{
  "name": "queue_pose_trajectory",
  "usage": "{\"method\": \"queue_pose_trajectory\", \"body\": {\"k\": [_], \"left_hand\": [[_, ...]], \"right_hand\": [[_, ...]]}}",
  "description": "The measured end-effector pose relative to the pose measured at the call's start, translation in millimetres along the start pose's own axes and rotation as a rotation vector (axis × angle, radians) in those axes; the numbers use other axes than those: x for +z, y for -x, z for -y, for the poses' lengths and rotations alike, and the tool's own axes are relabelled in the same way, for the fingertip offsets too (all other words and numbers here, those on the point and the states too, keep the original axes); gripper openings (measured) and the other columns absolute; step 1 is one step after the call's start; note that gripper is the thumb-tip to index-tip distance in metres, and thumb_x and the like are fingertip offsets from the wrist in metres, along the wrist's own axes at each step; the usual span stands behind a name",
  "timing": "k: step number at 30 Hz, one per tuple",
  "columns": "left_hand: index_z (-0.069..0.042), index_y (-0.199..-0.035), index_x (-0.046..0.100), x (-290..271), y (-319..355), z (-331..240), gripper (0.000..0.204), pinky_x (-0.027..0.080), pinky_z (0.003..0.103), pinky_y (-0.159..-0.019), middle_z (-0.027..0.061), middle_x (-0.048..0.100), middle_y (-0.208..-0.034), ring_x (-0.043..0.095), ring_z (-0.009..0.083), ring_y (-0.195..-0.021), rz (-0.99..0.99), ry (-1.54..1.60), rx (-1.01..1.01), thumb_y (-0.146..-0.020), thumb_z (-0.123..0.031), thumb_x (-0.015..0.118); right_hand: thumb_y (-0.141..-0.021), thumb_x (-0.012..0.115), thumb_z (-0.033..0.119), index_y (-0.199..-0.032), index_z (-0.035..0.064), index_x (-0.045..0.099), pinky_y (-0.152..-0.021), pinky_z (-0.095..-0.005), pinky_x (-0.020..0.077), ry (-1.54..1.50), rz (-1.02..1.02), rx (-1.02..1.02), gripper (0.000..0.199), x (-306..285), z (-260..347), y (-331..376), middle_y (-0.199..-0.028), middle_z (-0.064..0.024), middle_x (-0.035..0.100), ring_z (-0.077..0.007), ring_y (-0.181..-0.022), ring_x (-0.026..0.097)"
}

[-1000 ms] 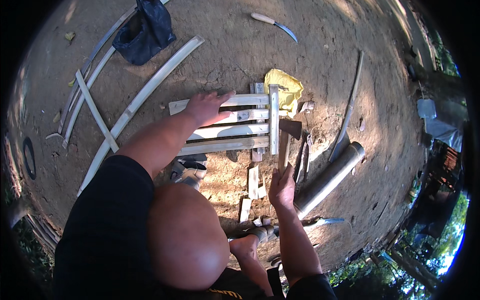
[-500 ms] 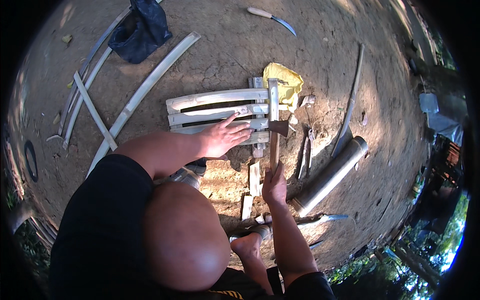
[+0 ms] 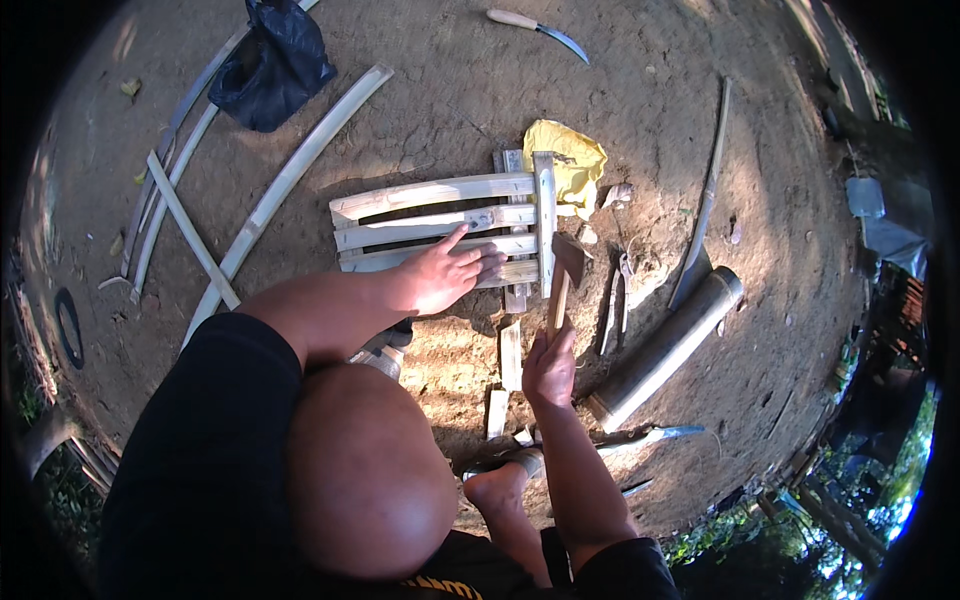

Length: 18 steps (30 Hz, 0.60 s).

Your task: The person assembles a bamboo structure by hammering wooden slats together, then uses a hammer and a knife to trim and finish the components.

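A small frame of pale bamboo slats (image 3: 430,192) lies on the ground in front of me. Flat across its nearer slats rests my left hand (image 3: 447,275), open with the fingers apart. An upright bamboo crosspiece (image 3: 545,215) runs over the slats' right ends. My right hand (image 3: 550,368) is closed round the wooden handle of a small hatchet (image 3: 567,262). Its rusty, flared head is tilted just right of the crosspiece's lower end. Behind the crosspiece lies a crumpled yellow sheet (image 3: 572,170).
Pincers (image 3: 617,300) and a thick bamboo tube (image 3: 668,345) lie to the right. A wooden-handled curved knife (image 3: 545,30) is at the far side. Long bamboo strips (image 3: 290,175) and a black plastic bag (image 3: 270,75) lie to the left. Short offcuts (image 3: 510,355) sit near my foot.
The hatchet's head has swung off the crosspiece to the right and now tilts. My left hand has shifted slightly left and nearer on the slats.
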State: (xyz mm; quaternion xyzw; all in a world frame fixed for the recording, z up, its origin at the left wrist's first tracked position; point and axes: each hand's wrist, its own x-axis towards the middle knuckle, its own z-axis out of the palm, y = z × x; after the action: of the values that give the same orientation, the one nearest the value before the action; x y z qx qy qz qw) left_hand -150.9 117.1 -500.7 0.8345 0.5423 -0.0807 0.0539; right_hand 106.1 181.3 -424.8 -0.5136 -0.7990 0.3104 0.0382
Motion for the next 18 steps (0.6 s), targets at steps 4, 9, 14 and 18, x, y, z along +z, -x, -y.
{"method": "queue_pose_trajectory", "body": {"k": [4,9,14,18], "left_hand": [[-0.014,-0.159,0.029,-11,-5,1,0.06,0.007,0.064,-0.124,0.0007,0.021,-0.169,0.019,0.016,-0.155,0.114,0.031,0.014,-0.101,-0.028,0.037],[-0.013,-0.16,0.024,-3,-1,-2,0.062,0.011,0.061,-0.124,0.0011,0.019,-0.169,0.018,0.0164,-0.155,0.036,-0.1,-0.024,-0.101,-0.029,0.037],[-0.016,-0.159,0.027,-25,-8,7,0.06,0.017,0.06,-0.123,-0.0008,0.014,-0.17,0.022,0.0177,-0.154,0.193,0.18,-0.009,-0.101,-0.021,0.041],[-0.019,-0.158,0.03,8,-2,-2,0.055,0.01,0.059,-0.126,-0.0033,0.017,-0.169,0.018,0.0168,-0.155,0.089,-0.166,-0.03,-0.104,-0.026,0.037]], "right_hand": [[-0.101,0.051,0.019,-0.14,0.0035,0.038,-0.071,-0.0549,0.0524,0.183,0.249,0.073,0.043,-2,-2,-8,-0.098,-0.0337,0.066,-0.0513,-0.082,0.067],[-0.102,0.052,0.019,-0.142,-0.0048,0.034,-0.066,-0.0545,0.0501,-0.101,0.163,0.11,0.05,-17,29,-5,-0.085,-0.0311,0.064,-0.0488,-0.076,0.065],[-0.102,0.051,0.015,-0.142,-0.0061,0.036,-0.06,-0.0432,0.0504,-0.192,-0.045,-0.148,0.047,-49,78,-16,-0.081,-0.0244,0.065,-0.0366,-0.069,0.068],[-0.1,0.054,0.015,-0.141,-0.0029,0.04,-0.07,-0.0527,0.0546,0.011,0.149,-0.056,0.047,-51,58,-23,-0.095,-0.0314,0.068,-0.0488,-0.082,0.068]]}}
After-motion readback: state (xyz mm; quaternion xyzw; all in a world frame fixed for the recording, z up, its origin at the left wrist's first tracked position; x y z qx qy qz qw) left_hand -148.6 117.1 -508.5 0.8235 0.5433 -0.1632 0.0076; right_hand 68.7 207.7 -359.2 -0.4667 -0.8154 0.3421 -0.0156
